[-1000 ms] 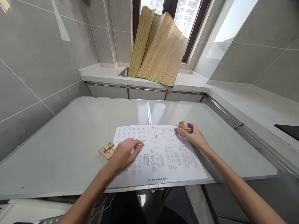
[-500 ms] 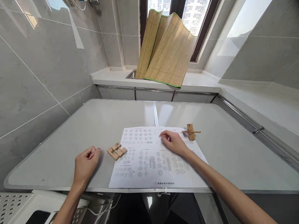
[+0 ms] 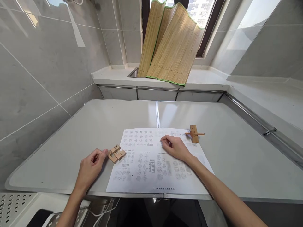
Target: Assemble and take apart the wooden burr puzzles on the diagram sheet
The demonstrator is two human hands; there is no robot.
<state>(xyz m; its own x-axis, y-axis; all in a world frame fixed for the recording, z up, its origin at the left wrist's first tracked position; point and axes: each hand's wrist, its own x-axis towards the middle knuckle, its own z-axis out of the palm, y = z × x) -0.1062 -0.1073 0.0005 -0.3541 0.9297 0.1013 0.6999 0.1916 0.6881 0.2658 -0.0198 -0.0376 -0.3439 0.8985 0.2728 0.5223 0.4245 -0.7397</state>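
A flat wooden interlocking-block puzzle (image 3: 116, 154) with a dark mark lies at the left edge of a printed sheet (image 3: 151, 184). My left hand (image 3: 92, 164) is closed, with thumb and forefinger pinched at the puzzle's left end; how firmly they hold it is hard to tell. My right hand (image 3: 175, 147) rests on the upper middle of the sheet, fingers curled in and nothing visible in them. Beyond it, at the sheet's upper right corner, sits a cross-shaped wooden puzzle (image 3: 194, 134) with a thin stick through it. The sheet carries many small diagrams.
Under everything is a pale table (image 3: 59, 145) with a seam (image 3: 157, 113). Behind it, a bamboo mat (image 3: 174, 50) leans before a window. A metal rail (image 3: 251, 116) runs along the right. At lower left are a white perforated surface (image 3: 17, 206), a dark phone-like object (image 3: 40, 218) and white cables (image 3: 104, 214).
My left hand has moved right to the flat puzzle, and its thumb has reached the puzzle's end. My right hand stays on the sheet. The camera view has shifted slightly.
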